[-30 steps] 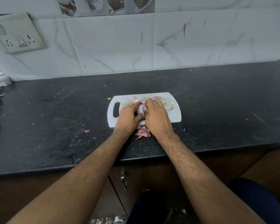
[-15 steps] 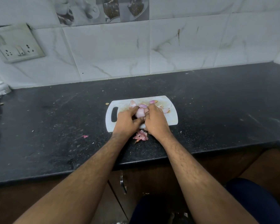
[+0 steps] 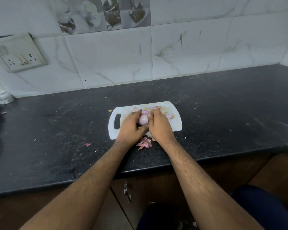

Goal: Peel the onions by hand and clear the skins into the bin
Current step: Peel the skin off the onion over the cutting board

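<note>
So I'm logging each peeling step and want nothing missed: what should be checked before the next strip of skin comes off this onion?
1. Onion held by both hands: ok, left hand and right hand close around it.
2. Onion over the white cutting board: ok.
3. Skin left on the onion: cannot tell, hands cover most of it.
4. Loose skins contained: not ok, a pile lies on the black counter off the board, plus a stray scrap further left.
5. Bin within reach: cannot tell, none in view.
</note>
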Action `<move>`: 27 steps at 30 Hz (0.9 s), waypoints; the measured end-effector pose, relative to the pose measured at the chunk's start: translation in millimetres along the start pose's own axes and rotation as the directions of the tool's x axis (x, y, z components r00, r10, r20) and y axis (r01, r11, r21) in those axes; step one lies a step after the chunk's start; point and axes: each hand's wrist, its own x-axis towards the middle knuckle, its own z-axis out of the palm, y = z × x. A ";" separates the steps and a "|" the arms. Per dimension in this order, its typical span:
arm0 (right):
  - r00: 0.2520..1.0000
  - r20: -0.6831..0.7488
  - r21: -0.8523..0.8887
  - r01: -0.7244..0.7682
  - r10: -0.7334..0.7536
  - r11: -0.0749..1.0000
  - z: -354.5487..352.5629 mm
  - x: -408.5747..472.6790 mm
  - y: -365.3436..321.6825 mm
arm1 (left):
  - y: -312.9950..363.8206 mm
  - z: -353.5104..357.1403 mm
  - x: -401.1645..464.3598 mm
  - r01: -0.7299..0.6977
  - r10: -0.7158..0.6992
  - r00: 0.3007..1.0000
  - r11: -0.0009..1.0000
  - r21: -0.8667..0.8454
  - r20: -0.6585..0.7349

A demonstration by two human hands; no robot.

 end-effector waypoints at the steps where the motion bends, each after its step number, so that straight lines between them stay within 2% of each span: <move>1: 1.000 0.007 0.014 0.011 -0.011 1.000 0.7 -0.8 1.4 | -1.3 0.3 0.4 0.005 -0.006 1.000 1.000 0.008 0.009; 4: 0.999 -0.035 0.060 0.001 0.001 0.998 1.6 -1.9 1.7 | -0.3 -1.6 1.7 0.040 -0.041 0.998 0.999 0.009 0.047; 9: 0.990 -0.105 -0.070 0.084 -0.091 0.994 2.1 -5.9 1.4 | -8.9 -1.1 4.5 0.046 -0.049 0.997 0.998 0.043 0.060; 13: 0.998 -0.066 -0.040 0.001 -0.003 0.999 1.7 -6.1 0.5 | -13.3 2.8 5.7 0.006 -0.011 0.999 0.996 0.095 0.052; 15: 0.994 -0.063 0.036 -0.088 0.090 0.995 1.1 -3.3 1.3 | -12.0 2.1 5.2 -0.023 0.020 0.999 0.996 0.086 0.044; 17: 0.974 -0.099 0.131 -0.192 0.206 0.973 -1.0 1.3 3.3 | -14.1 1.9 4.6 -0.049 0.046 0.998 0.996 0.068 0.052; 19: 0.949 -0.166 0.195 -0.237 0.270 0.952 -2.3 4.1 6.3 | -14.3 1.1 2.5 -0.039 0.038 0.997 0.999 0.020 0.062; 21: 0.949 -0.194 0.200 -0.211 0.250 0.957 -1.6 2.5 7.6 | -15.4 1.2 2.7 -0.014 0.017 0.998 0.999 -0.046 0.062; 27: 0.976 -0.154 0.196 -0.122 0.154 0.973 -2.3 -1.2 6.4 | -15.6 3.3 4.7 0.026 -0.019 0.999 0.990 -0.138 0.047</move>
